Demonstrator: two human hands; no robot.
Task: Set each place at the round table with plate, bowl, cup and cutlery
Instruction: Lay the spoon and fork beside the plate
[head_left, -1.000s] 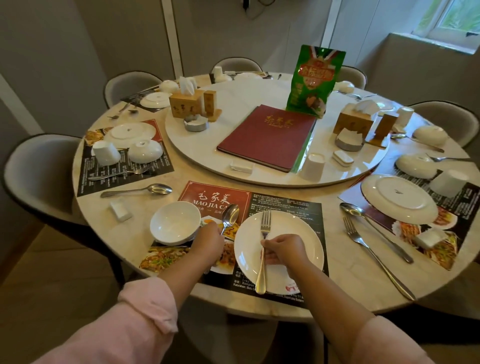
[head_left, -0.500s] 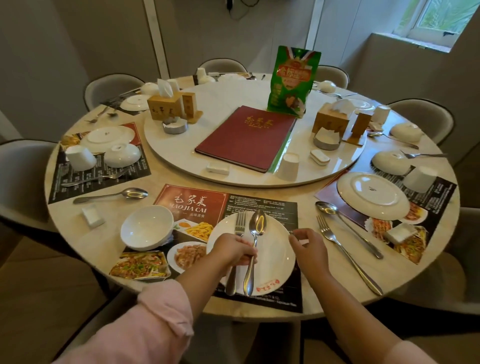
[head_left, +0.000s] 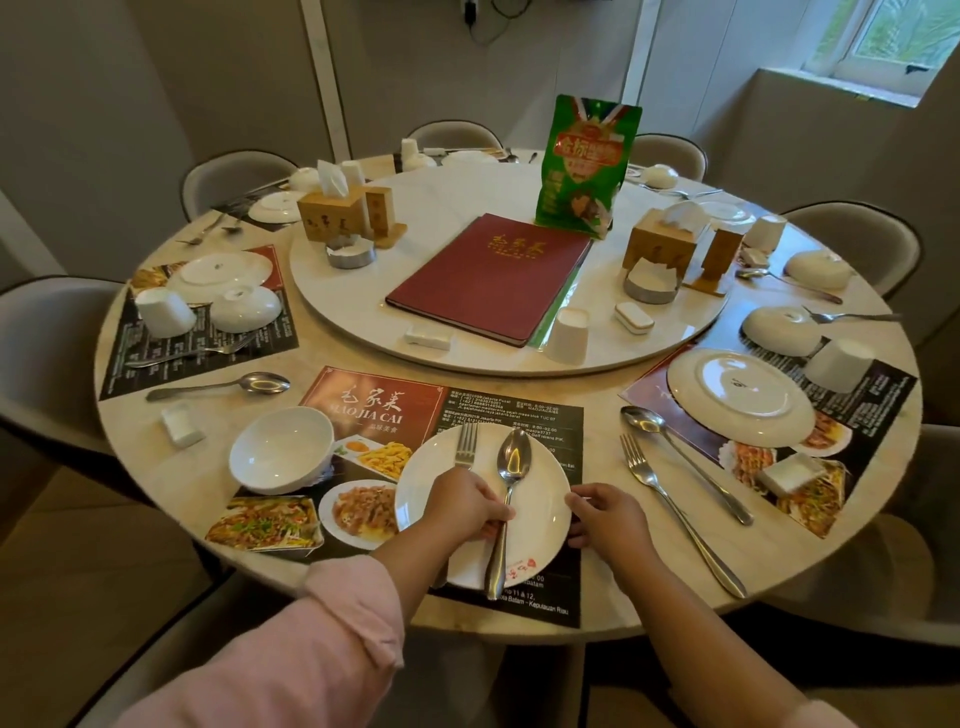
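On the placemat (head_left: 389, 405) nearest me lies a white plate (head_left: 545, 488). A fork (head_left: 466, 446) and a spoon (head_left: 511, 467) lie side by side on it, heads pointing away from me. My left hand (head_left: 467, 506) rests over the plate and grips the spoon's handle; the fork's handle is hidden beneath it. My right hand (head_left: 605, 517) touches the plate's right rim with curled fingers. An upright white bowl (head_left: 280, 449) stands left of the plate. An upside-down white cup (head_left: 569, 336) stands on the turntable's near edge.
The turntable (head_left: 467, 197) carries a red menu (head_left: 491, 278), a green bag (head_left: 589, 166), tissue boxes and a cutlery rest (head_left: 428, 338). Place settings with upturned plates, bowls and cups lie left and right. A loose spoon (head_left: 223, 385), another spoon (head_left: 685, 462) and fork (head_left: 680, 514) lie nearby. Chairs ring the table.
My left hand brought the spoon from beside the bowl onto the plate next to the fork. My right hand let go of the fork and moved to the plate's right rim.
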